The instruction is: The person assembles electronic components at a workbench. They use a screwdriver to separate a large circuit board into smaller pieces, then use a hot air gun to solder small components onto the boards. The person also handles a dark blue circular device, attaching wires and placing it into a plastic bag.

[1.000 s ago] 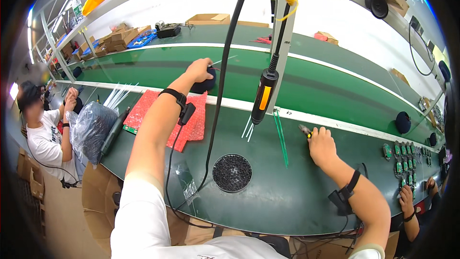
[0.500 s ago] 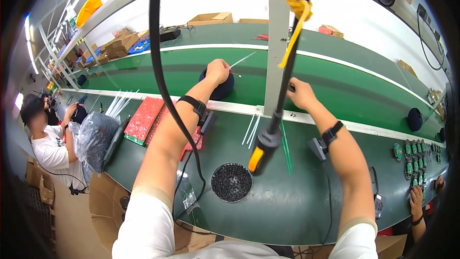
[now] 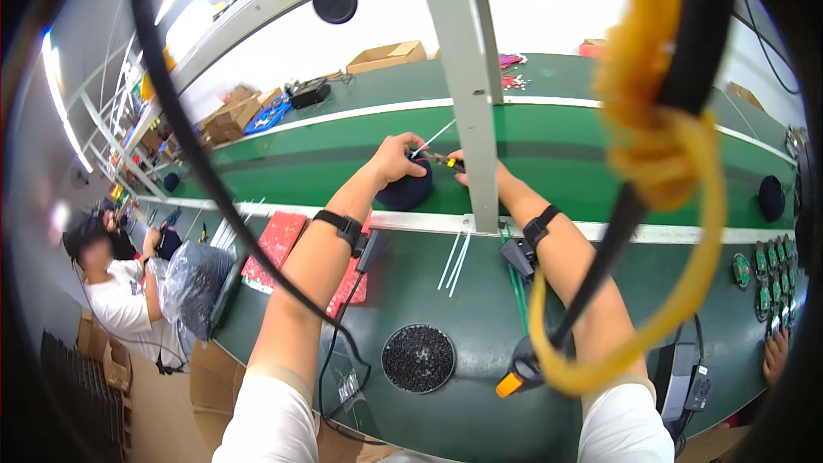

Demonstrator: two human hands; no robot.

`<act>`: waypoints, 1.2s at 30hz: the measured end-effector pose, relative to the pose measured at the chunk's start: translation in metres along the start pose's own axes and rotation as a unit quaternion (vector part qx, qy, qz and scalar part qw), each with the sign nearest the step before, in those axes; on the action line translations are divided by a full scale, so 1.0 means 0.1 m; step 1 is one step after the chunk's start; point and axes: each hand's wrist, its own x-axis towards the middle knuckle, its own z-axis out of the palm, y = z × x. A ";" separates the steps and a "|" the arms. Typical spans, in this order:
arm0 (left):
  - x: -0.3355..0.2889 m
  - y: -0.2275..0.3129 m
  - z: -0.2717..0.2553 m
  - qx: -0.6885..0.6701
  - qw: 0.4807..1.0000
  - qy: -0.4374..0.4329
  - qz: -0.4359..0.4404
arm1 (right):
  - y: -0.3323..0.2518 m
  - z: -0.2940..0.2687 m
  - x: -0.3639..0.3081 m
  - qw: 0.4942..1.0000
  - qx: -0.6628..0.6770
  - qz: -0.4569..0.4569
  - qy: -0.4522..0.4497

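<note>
Nearest: yellow cord, looped, blurred, tied to a black hanging cable at the right.

Bench, dark green, smooth-topped. On it: one shallow round dish of small black pieces; beyond it, loose white strips, thin and straight; to their right, thin green strips, partly behind the right forearm; to the left, flat packs in red bubble wrap.

Farther, over the green belt past the white rail:

Left hand: fingers bent, pinching a thin white strip, and touching the top of a dark navy, rounded, matte object on the belt by the rail. The strip's long axis slants up and away to the right.

Right hand: partly behind the pale metal post; fingers on small pliers with yellow-and-black handles; full grip hidden, closure of the pliers cannot be told. Pliers lie nearly level, nose leftward, just beside the strip's lower end. Left hand nearer to strip and navy object; right hand lies to their right, reaching across by the pliers.
</note>
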 end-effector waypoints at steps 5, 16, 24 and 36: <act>-0.01 0.08 0.05 -0.039 0.999 -0.016 -0.006 | 0.03 0.04 -0.03 0.994 0.104 -0.021 0.037; 0.08 0.03 0.23 -0.037 0.997 0.053 0.041 | 0.14 0.08 0.10 0.998 0.051 -0.021 0.010; 0.27 -0.10 0.44 -0.187 0.977 0.091 0.052 | -0.06 -0.21 -0.13 0.994 -0.063 -0.041 0.084; -1.20 0.47 -0.48 -0.214 0.941 0.260 0.047 | -0.61 -1.15 -1.51 0.926 -0.327 0.185 0.043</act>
